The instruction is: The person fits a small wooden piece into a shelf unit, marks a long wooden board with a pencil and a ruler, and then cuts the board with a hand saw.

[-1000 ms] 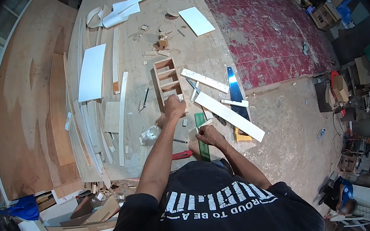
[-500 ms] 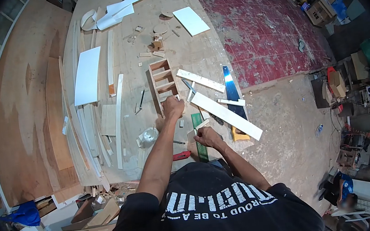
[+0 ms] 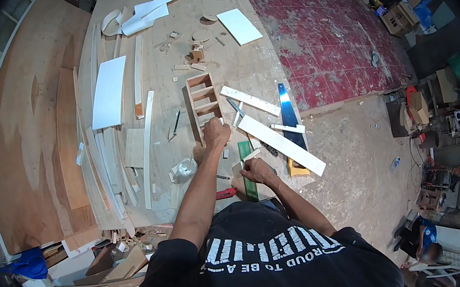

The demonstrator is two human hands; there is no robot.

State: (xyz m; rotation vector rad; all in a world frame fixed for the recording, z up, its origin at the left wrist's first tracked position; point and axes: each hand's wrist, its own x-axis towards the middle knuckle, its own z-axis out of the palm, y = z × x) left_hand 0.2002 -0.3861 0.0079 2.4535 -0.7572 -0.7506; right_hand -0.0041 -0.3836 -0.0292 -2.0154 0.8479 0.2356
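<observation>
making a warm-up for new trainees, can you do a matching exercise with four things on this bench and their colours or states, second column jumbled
Column one
1. wooden box
2. saw
3. flat strip by the right hand
4. tool close to the flat strip's near end

Column two
a. green
b. divided into compartments, left hand at its near end
c. red
d. bluish blade, yellow handle

Right pairs
1-b, 2-d, 3-a, 4-c
</observation>
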